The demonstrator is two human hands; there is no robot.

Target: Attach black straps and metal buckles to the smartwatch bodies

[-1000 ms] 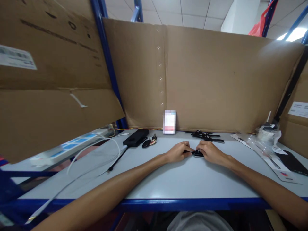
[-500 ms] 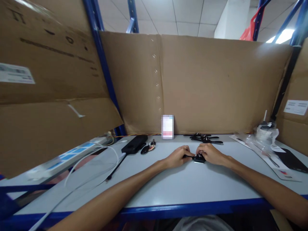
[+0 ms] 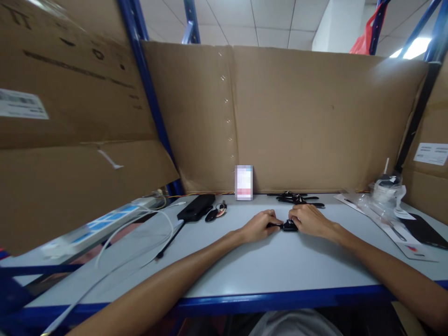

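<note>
Between my hands, a small black watch-like item point(image 3: 290, 227) with a blocky, glossy body and a dark strap rests on or just above the tabletop. My left hand point(image 3: 262, 225) is closed, its fingers pinching the strap on the left side. At the right end, my right hand point(image 3: 307, 220) curls its fingers over the item's body and grips it. The fingers partly hide the item, so its exact kind is not plain. Behind my right hand lie several similar black strapped items point(image 3: 297, 199), bunched together.
A phone point(image 3: 244, 183) with a blurred screen leans on the cardboard wall point(image 3: 315, 121). To the left are a black box-shaped device point(image 3: 196, 208), keys point(image 3: 220, 210), white cable point(image 3: 171, 228) and a power strip point(image 3: 105, 221). On the right lie plastic packaging point(image 3: 380, 214) and a dark phone-like slab point(image 3: 425, 230).
Both hands keep their hold on the black item. Its body looks tilted a little differently, and the right fingers have shifted slightly. The view has moved a little.
</note>
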